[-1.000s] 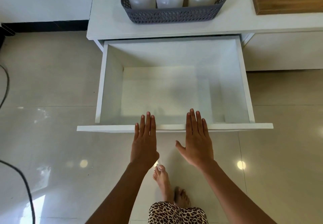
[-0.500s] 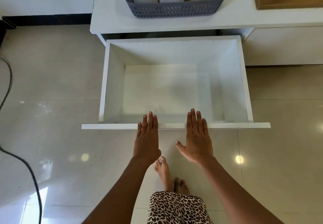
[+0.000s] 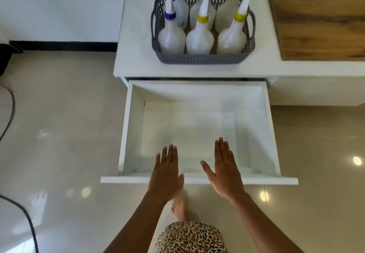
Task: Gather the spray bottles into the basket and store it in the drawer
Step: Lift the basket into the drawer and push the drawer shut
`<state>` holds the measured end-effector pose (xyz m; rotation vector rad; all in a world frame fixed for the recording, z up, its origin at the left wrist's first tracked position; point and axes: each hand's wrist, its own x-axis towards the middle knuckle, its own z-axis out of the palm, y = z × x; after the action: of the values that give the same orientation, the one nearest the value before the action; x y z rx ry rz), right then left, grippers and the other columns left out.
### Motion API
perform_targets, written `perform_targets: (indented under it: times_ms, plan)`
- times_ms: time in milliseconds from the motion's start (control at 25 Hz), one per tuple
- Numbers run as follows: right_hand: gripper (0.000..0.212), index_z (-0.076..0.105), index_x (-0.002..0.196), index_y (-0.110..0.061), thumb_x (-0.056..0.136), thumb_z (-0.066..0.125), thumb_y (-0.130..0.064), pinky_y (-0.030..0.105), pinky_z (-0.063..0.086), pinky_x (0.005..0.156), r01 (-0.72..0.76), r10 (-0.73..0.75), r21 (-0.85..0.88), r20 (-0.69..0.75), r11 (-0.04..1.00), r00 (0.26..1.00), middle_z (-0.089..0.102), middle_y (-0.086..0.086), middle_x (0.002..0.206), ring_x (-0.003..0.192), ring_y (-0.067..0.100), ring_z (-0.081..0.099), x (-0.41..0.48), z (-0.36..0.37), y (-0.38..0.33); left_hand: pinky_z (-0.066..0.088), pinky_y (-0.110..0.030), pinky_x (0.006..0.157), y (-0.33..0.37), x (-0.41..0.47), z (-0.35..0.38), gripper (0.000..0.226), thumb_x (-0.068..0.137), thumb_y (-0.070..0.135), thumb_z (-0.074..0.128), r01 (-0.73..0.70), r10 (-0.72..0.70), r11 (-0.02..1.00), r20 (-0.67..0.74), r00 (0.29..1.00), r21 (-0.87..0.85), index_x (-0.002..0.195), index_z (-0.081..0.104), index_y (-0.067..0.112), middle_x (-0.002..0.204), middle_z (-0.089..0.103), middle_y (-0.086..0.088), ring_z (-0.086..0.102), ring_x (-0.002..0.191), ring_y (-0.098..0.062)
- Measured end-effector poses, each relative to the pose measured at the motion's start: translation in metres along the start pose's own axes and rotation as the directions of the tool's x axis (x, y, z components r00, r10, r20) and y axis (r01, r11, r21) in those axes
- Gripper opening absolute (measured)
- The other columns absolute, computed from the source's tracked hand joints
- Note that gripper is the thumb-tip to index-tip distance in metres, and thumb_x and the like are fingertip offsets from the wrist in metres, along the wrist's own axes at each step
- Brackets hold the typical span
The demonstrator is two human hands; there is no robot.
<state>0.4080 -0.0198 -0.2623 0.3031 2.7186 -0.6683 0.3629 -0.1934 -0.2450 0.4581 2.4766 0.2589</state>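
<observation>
White surface (image 3: 138, 63) carries the grey basket (image 3: 201, 58) of spray bottles (image 3: 199, 39); both hands, left (image 3: 166, 177) and right (image 3: 225, 173), are held flat, fingers extended, over the open drawer's (image 3: 197, 180) front edge.

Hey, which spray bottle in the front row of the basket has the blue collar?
The front-left spray bottle in the basket: its neck carries a blue collar, while the front-middle bottle and front-right bottle both have yellow collars.
</observation>
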Motion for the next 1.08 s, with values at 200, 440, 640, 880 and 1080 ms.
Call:
perform_targets:
  times_ms: [200,440,640,880,1080]
  plan:
    - [0.073,-0.002,0.147,-0.018,0.089,0.023,-0.055,0.028,0.002,0.114,-0.054,0.107,0.231,-0.221,0.971,0.969,-0.009,-0.002,0.157,0.142,0.009,-0.013,0.076,-0.074,-0.017,-0.002,-0.035,0.116,-0.008,0.063,-0.091,0.071,0.095,0.038,0.033,0.011,-0.06,0.965,-0.177,0.982,-0.263,0.142,-0.009,0.005,0.156,-0.01,-0.012,-0.01,0.143,-0.025]
    - [0.056,0.019,0.146,-0.009,0.098,0.037,-0.032,0.03,0.012,0.115,-0.067,0.261,0.45,-0.384,0.891,0.886,0.015,0.008,0.157,0.145,0.018,0.009,0.165,-0.165,0.006,0.005,-0.034,0.115,-0.011,0.146,-0.188,0.062,0.097,0.037,0.028,0.083,-0.277,0.799,-0.242,0.93,-0.596,0.144,0.004,0.005,0.157,0.004,-0.01,0.001,0.144,-0.023]
    - [0.051,0.026,0.144,-0.006,0.1,0.033,-0.031,0.033,0.018,0.115,-0.06,0.299,0.497,-0.418,0.866,0.858,0.026,0.013,0.153,0.142,0.025,0.023,0.249,-0.216,0.032,0.02,-0.037,0.112,-0.017,0.222,-0.246,0.045,0.099,0.025,0.025,0.091,-0.403,0.679,-0.266,0.876,-0.729,0.14,0.024,0.006,0.151,0.028,-0.014,0.022,0.14,-0.029]
    - [0.031,0.049,0.079,-0.01,0.1,0.032,-0.024,0.025,0.036,0.063,-0.134,0.386,0.616,-0.297,0.776,0.873,0.054,0.01,0.076,0.08,0.024,0.047,0.336,-0.241,0.051,0.039,-0.03,0.068,-0.026,0.295,-0.273,0.023,0.096,0.013,0.029,0.162,-0.508,0.542,-0.168,0.845,-0.824,0.098,0.05,0.004,0.084,0.051,-0.011,0.046,0.087,-0.026]
    - [0.036,0.059,0.099,0.012,0.096,0.044,-0.02,0.041,0.047,0.08,-0.239,0.466,0.712,-0.14,0.661,0.874,0.063,0.027,0.095,0.088,0.038,0.059,0.374,-0.249,0.059,0.047,-0.039,0.083,-0.037,0.322,-0.28,0.02,0.092,0.007,0.042,0.168,-0.588,0.413,-0.121,0.8,-0.895,0.091,0.061,0.012,0.105,0.061,-0.018,0.055,0.093,-0.03]
